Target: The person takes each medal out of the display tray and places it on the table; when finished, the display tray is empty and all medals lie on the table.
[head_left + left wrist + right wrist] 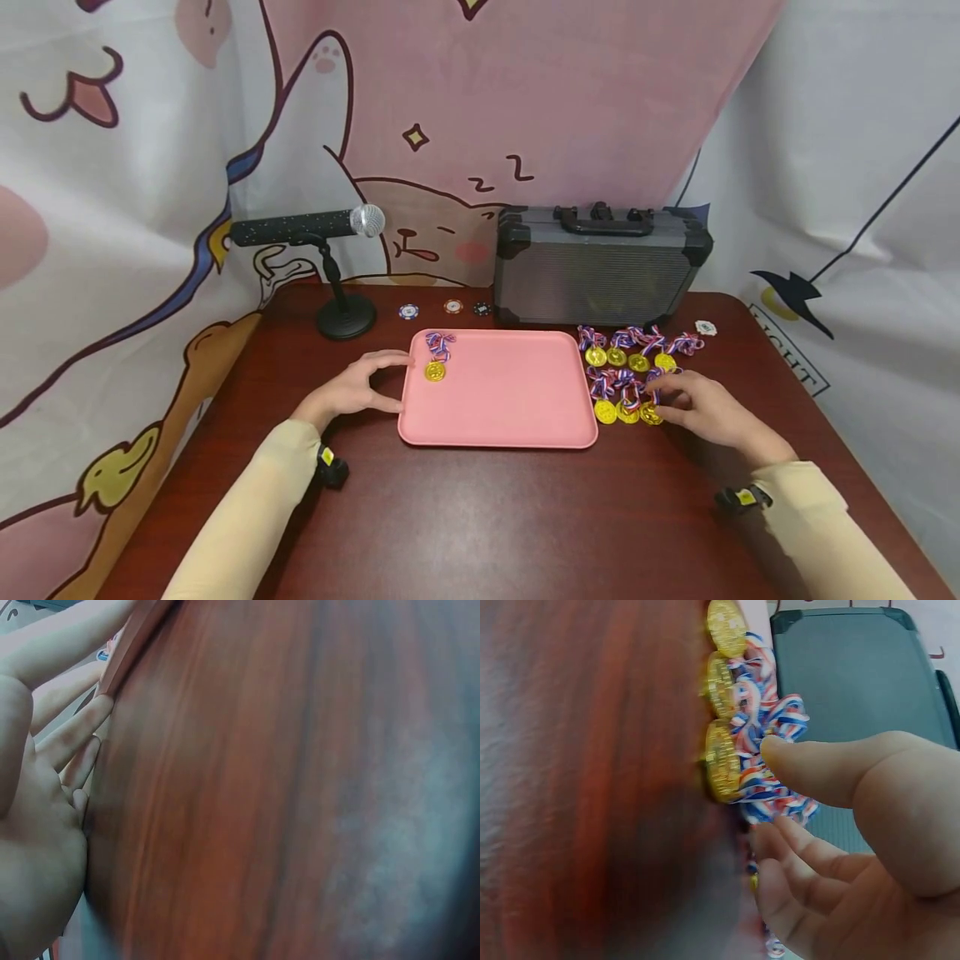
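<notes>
A pink tray (510, 392) lies on the table, with one gold medal (435, 371) and its bunched striped ribbon near its upper left corner. My left hand (352, 387) rests at the tray's left rim, fingers extended and touching the edge. Right of the tray, several gold medals with ribbons lie in two rows. At the right end of the front row, my right hand (705, 412) is over a medal (650, 413). In the right wrist view, its thumb touches or nearly touches the striped ribbon (761, 787), and the other fingers stand apart from the thumb.
A grey hard case (592, 279) stands behind the tray and medals. A microphone (315, 225) on a black stand is at the back left. Poker chips (453, 307) lie along the back, with a white one (705, 327) at the right. Printed cloth hangs around the table.
</notes>
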Available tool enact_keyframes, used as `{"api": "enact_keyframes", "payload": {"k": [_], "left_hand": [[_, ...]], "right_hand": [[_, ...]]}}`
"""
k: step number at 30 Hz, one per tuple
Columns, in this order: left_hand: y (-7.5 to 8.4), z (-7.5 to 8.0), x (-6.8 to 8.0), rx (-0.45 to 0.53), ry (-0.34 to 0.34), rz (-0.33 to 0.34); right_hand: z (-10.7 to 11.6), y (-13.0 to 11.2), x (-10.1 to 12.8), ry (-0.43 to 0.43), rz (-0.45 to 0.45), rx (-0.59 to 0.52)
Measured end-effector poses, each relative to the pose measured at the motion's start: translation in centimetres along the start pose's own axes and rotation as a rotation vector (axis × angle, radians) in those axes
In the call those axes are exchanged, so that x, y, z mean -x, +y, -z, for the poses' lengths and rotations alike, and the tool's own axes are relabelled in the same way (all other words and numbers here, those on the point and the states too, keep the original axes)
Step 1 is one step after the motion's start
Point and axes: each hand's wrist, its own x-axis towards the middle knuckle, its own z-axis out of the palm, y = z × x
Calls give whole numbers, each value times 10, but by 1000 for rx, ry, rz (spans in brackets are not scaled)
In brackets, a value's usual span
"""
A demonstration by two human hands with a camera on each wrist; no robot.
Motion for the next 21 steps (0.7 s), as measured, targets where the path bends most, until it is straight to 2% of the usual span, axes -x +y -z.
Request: {"api": "enact_keyframes", "payload": {"k": [4, 8, 12, 21], "left_hand": [[0, 0, 0, 3, 2, 11], [0, 1, 1, 1, 6, 16], [0, 2, 3, 4, 5, 20], [1, 1, 0, 8, -9, 6]], "right_hand": [[6, -9, -4, 90, -8, 30], [9, -21, -17, 157, -8, -19], [4, -37, -38, 140, 13, -96], [-23, -90, -93, 45, 140, -288]]}}
